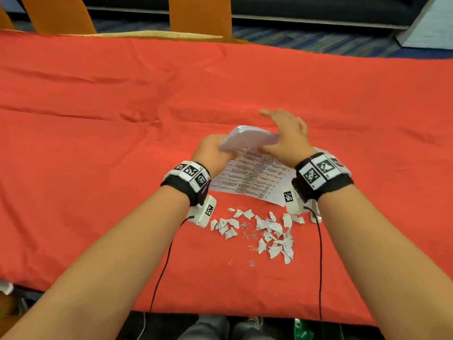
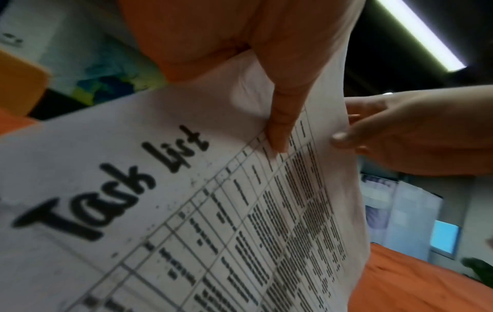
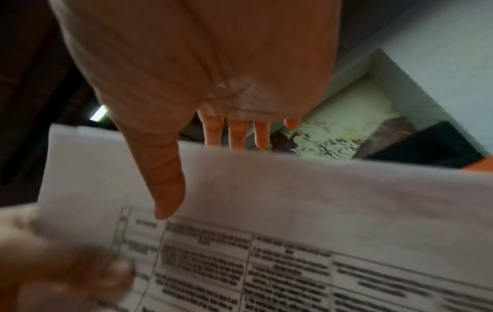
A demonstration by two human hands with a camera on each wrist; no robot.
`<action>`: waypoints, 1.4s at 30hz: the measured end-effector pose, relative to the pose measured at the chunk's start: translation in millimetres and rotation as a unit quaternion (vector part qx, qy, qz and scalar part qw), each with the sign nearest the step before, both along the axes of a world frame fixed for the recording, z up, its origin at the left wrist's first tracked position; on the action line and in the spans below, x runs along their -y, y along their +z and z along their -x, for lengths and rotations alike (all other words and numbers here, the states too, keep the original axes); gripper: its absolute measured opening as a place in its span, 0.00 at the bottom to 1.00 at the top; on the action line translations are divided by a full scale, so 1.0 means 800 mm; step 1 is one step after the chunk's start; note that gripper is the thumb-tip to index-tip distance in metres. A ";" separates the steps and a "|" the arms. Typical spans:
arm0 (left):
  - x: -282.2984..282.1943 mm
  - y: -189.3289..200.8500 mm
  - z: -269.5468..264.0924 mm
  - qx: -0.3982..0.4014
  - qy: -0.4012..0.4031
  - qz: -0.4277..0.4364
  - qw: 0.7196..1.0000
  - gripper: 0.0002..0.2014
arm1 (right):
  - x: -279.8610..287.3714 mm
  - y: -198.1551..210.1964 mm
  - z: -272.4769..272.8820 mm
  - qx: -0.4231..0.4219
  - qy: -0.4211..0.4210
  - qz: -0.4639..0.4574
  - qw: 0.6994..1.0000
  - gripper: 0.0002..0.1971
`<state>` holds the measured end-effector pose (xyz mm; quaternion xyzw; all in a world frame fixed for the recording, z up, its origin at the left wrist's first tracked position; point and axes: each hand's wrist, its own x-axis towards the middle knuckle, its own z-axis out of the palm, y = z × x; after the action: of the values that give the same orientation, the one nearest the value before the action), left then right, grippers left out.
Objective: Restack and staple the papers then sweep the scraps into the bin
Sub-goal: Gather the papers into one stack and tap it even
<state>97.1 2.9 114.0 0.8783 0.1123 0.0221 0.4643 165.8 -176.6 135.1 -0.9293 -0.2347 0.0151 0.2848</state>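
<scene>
While our left hand (image 1: 212, 150) pinches the papers (image 1: 255, 175) and our right hand (image 1: 285, 136) steadies them with straight fingers, restacking is underway; stapling and sweeping the scraps (image 1: 264, 231) remain.

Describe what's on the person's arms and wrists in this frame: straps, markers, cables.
Both forearms are bare, no sleeves. Each wrist wears a black strap topped with a white band of square black-and-white fiducial tags. A white camera housing with its own tag hangs under the left wrist, a matching one under the right. A thin black cable trails from each housing toward the body.
</scene>
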 end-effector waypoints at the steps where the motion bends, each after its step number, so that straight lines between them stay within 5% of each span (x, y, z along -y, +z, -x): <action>1: 0.004 0.008 -0.003 0.004 -0.019 -0.018 1.000 0.13 | -0.003 0.005 -0.001 -0.009 0.009 0.001 1.000 0.23; 3: 0.005 0.019 -0.008 0.019 -0.038 -0.046 0.998 0.14 | 0.002 0.006 -0.003 -0.071 0.027 -0.057 0.995 0.03; 7: -0.017 0.016 -0.007 0.059 -0.033 -0.025 0.997 0.13 | 0.038 -0.004 -0.005 -0.128 -0.030 -0.231 0.964 0.04; 9: -0.026 0.014 -0.002 0.074 -0.017 0.063 0.995 0.05 | 0.056 -0.008 -0.005 -0.130 -0.061 -0.300 0.943 0.03; 13: -0.018 0.014 -0.004 0.152 0.053 0.234 0.959 0.05 | 0.071 -0.024 -0.002 -0.168 -0.097 -0.423 0.885 0.09; 18: 0.027 0.028 -0.013 0.227 0.096 0.261 0.933 0.08 | 0.062 -0.049 0.008 -0.191 -0.131 -0.514 0.825 0.19; 30: 0.044 0.004 -0.003 0.192 0.137 0.302 0.924 0.05 | 0.058 -0.071 0.008 -0.208 -0.168 -0.496 0.826 0.11; 39: 0.031 0.003 0.004 0.193 0.137 0.326 0.915 0.09 | 0.059 -0.061 0.004 -0.192 -0.161 -0.490 0.835 0.13; 42: 0.031 0.004 0.004 0.209 0.145 0.308 0.917 0.03 | 0.054 -0.054 0.001 -0.176 -0.155 -0.499 0.834 0.12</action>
<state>94.2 -22.2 117.5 0.6412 0.1396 0.2365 0.7166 165.1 -219.6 91.5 -0.6671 -0.0092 0.0145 0.7448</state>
